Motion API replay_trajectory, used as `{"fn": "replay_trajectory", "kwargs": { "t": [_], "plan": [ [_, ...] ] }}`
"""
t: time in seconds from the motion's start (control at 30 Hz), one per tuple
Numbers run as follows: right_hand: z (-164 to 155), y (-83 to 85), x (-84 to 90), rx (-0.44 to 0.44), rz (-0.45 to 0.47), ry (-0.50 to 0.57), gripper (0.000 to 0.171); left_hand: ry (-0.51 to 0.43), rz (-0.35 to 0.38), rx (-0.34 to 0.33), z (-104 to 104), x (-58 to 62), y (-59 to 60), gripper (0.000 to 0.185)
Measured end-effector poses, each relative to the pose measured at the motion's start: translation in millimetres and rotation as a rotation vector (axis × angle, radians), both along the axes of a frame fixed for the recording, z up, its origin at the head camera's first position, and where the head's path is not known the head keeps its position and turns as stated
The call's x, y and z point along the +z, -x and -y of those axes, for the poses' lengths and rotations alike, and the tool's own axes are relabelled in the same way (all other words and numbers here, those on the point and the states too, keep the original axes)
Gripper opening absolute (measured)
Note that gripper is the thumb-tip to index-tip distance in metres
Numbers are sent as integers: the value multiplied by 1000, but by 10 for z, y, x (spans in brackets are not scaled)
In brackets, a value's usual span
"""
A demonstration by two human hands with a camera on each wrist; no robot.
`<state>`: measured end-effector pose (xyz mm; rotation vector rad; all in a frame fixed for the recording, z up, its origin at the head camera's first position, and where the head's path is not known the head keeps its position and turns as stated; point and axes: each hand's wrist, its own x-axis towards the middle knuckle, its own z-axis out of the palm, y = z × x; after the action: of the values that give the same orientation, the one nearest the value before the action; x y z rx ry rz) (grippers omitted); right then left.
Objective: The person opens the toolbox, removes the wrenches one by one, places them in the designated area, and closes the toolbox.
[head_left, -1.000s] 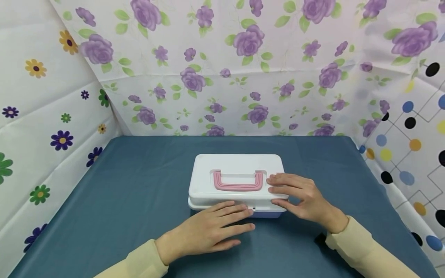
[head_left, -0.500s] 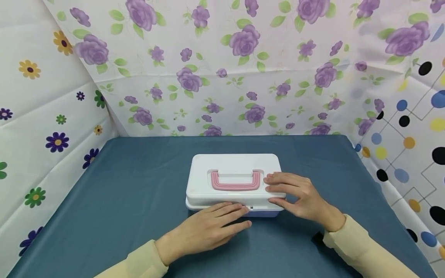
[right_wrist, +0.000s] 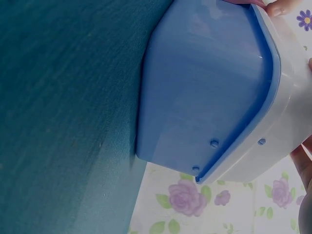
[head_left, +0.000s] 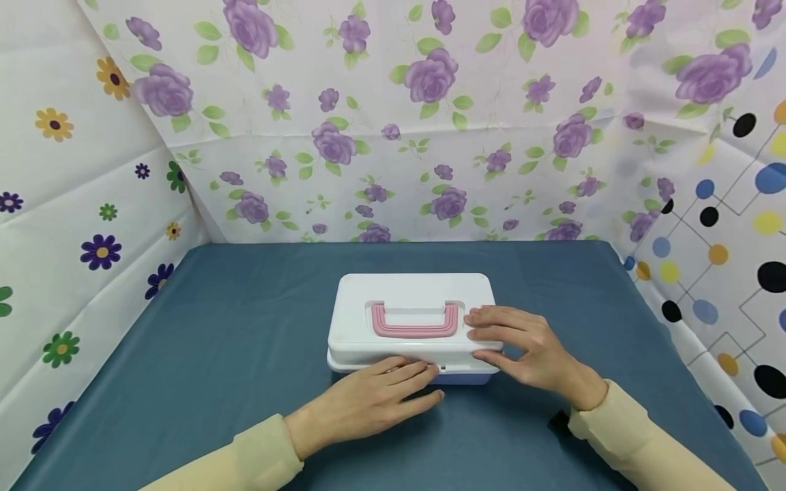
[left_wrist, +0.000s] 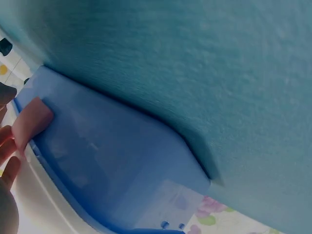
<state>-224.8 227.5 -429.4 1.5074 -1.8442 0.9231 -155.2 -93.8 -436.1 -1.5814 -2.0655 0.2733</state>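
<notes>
Glossy plastic box, matt cloth table cover

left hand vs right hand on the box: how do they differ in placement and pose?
The left hand lies low on the blue table cover, fingertips at the front edge of the white plastic lid of the blue-based box. The right hand rests on the lid's right end, fingers on top beside the pink handle, thumb on the front side. Both have straight fingers and cream sleeves.
</notes>
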Motion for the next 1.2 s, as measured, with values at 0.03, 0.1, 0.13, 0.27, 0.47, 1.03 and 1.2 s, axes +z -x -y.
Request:
{"fn": "replay_trajectory", "kwargs": {
  "t": [0.03, 0.1, 0.13, 0.27, 0.47, 1.03, 1.2],
  "plan": [
    [0, -1, 1, 0, -1, 1, 31, 11, -16, -4, 0, 0, 13, 42],
    [0, -2, 3, 1, -2, 3, 31, 30, -32, -9, -3, -4, 36, 42],
    [2, -3, 4, 2, -3, 5, 31, 37, -43, -13, -6, -7, 46, 42],
    [12, -6, 7, 5, 1, 7, 30, 55, -96, -23, -16, -23, 73, 36],
    [22, -12, 12, -3, 10, 4, 30, 108, -299, 2, -21, -34, 115, 39],
    [7, -18, 6, -13, 6, 2, 30, 157, -444, -16, -23, -41, 193, 50],
    [0, -18, 12, -19, 6, -1, 29, 122, -473, -44, -48, 85, 185, 60]
  ]
}}
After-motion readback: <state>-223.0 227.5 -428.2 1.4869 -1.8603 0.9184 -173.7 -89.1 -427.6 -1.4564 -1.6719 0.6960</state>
